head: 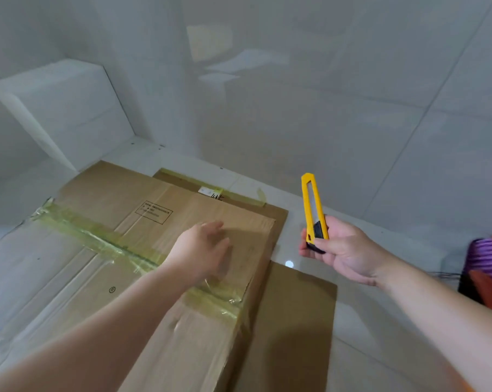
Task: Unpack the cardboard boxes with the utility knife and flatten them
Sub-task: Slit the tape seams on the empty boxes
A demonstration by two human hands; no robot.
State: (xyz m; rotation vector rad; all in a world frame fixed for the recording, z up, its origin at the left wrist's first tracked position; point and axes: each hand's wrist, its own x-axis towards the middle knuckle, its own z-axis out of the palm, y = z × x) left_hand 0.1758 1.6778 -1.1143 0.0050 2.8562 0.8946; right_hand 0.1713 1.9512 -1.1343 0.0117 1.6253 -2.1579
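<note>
Grip, head view: right hand [349, 250] wrapped around the lower handle of a yellow utility knife [314, 210], thumb near the black slider, knife upright in the air and clear of the cardboard.
Other hand: left hand [202, 247] empty, fingers spread and blurred, low over or resting on the top panel; contact not certain.
Task's thing: large cardboard box [143, 264] on the pale tiled floor, filling the lower left, close against the white wall [295, 94].
Seam: yellowish packing tape [97, 236] running diagonally across the top, wrinkled and partly lifted at both ends, passing under the left wrist.
Beneath and beside: flattened cardboard sheet [292, 321] lying on the floor to the right; another taped piece [233, 193] showing behind the far edge.
Step in hand, as judged: slitting the taped seam, not yet begun.
Doing it well: blade extended only slightly; shallow cut along the flap joint, starting from one end; left hand pressed flat to one side of the tape, never ahead of the blade; stroke directed away from the forearm.
Risk: crumpled tape likely to snag the edge and jerk the knife.
Edge of view: purple ribbed object [482, 256] at right, unidentified.
</note>
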